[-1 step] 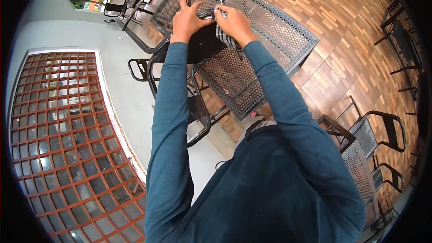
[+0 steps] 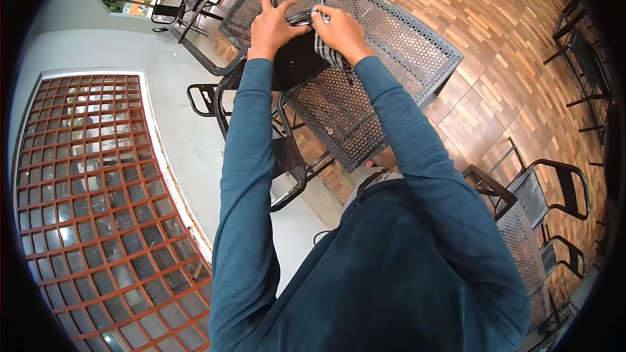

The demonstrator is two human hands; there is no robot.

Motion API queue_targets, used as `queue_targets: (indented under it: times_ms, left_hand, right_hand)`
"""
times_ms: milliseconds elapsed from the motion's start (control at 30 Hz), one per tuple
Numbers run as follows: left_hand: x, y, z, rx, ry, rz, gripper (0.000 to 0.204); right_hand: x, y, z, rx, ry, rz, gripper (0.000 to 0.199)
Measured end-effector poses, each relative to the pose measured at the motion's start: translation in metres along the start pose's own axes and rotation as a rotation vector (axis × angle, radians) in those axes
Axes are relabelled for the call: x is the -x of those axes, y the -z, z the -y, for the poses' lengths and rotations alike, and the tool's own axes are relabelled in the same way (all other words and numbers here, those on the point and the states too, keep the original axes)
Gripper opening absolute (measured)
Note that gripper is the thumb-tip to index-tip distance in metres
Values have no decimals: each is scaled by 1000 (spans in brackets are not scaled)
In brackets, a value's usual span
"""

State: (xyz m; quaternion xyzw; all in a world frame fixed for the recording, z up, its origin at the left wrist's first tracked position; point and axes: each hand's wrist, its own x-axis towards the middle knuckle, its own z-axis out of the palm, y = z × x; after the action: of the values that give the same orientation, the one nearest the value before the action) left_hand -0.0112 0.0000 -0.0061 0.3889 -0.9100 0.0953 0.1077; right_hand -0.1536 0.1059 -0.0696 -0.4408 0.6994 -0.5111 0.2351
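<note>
Red-brown lattice window [image 2: 91, 182], 9 o'clock. Blk tubular-metal chair [image 2: 287, 68] partly blocks blk perforated-metal table [image 2: 417, 55], 1 o'clock. B/w checked cloth [image 2: 330, 52] hangs creased, R hand [image 2: 340, 31] pinching it; L hand [image 2: 267, 34] part-spread.

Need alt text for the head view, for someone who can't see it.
A person's right hand grips a black-and-white checked cloth against a black metal chair, the left hand spread on its frame, over a perforated metal table. A red-brown lattice window fills the left side; more black chairs stand on wood-patterned flooring at right.
</note>
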Motion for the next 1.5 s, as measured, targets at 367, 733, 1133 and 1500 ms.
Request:
queue_targets:
  times_ms: [367,733,1133,1500]
  left_hand:
    - [-5,-3,25,48,-187,-59,60]
    - [-3,-4,12,-50,-106,-45,55]
    - [-1,2,13,-53,-97,-40,60]
    - [0,8,7,-5,-54,-31,56]
  right_hand:
    - [-1,-8,-2,81,69,-23,38]
    - [-3,-20,-4,27,62,-100,34]
    - [-11,-14,-11,24,48,-3,40]
    - [-19,-17,-20,-61,52,24,38]
